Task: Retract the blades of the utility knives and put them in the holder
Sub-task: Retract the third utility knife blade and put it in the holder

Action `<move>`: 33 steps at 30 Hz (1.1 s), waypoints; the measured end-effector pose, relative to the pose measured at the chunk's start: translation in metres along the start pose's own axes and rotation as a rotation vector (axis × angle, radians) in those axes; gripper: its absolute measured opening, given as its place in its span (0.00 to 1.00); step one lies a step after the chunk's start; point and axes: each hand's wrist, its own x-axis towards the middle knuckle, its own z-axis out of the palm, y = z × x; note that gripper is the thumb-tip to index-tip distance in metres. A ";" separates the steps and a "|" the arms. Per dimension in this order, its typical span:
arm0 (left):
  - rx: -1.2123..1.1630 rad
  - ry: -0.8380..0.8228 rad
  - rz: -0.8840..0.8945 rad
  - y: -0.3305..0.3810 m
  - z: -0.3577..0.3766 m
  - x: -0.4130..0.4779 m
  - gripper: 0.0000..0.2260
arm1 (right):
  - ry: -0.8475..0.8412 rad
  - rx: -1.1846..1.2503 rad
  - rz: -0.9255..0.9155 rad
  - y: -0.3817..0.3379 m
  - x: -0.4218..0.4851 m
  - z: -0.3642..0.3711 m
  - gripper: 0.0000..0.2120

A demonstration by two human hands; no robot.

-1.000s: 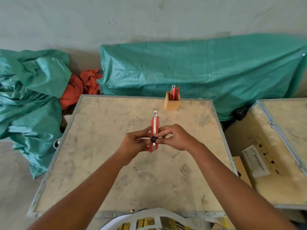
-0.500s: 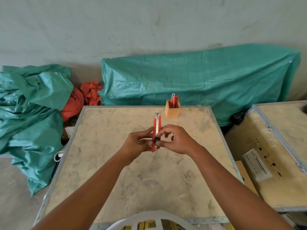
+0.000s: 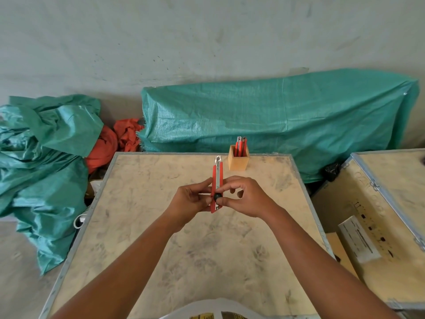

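I hold a red utility knife (image 3: 217, 173) upright over the middle of the table (image 3: 161, 226), its metal tip pointing away from me. My left hand (image 3: 192, 200) pinches its lower body from the left. My right hand (image 3: 243, 196) grips it from the right, thumb and forefinger on the black slider knob near the bottom. Only a short metal end shows past the red body at the top. A small wooden holder (image 3: 238, 160) stands at the table's far edge, a little right of the knife, with a few red knives (image 3: 240, 145) standing in it.
A green tarp-covered bulk (image 3: 276, 116) lies behind the table, with crumpled green tarp (image 3: 43, 157) and orange cloth (image 3: 115, 143) at the left. A second wooden crate (image 3: 391, 203) with a white box (image 3: 357, 240) stands at the right.
The view has tilted up slightly, so the table and holder sit lower in frame. Both hands keep the same hold on the knife, with my right fingers staying on the slider knob.
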 end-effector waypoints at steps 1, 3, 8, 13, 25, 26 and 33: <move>0.000 0.002 -0.004 0.000 0.001 0.001 0.23 | 0.008 0.003 -0.004 0.002 0.001 -0.001 0.11; 0.011 0.012 -0.015 -0.001 0.005 0.006 0.22 | 0.037 -0.010 -0.010 0.006 0.002 -0.001 0.10; 0.045 0.017 -0.017 -0.003 0.010 0.025 0.24 | 0.080 0.050 0.030 0.022 0.012 -0.004 0.11; 0.165 0.022 -0.030 -0.001 0.018 0.058 0.23 | 0.170 0.120 0.092 0.045 0.034 -0.018 0.14; 0.294 0.089 0.072 0.001 0.041 0.211 0.23 | 0.335 0.149 0.144 0.117 0.138 -0.081 0.17; 0.303 0.088 0.074 -0.001 0.043 0.224 0.23 | 0.352 0.148 0.149 0.126 0.146 -0.086 0.16; 0.495 0.153 -0.023 -0.032 0.049 0.303 0.27 | 0.499 0.084 0.151 0.189 0.192 -0.091 0.14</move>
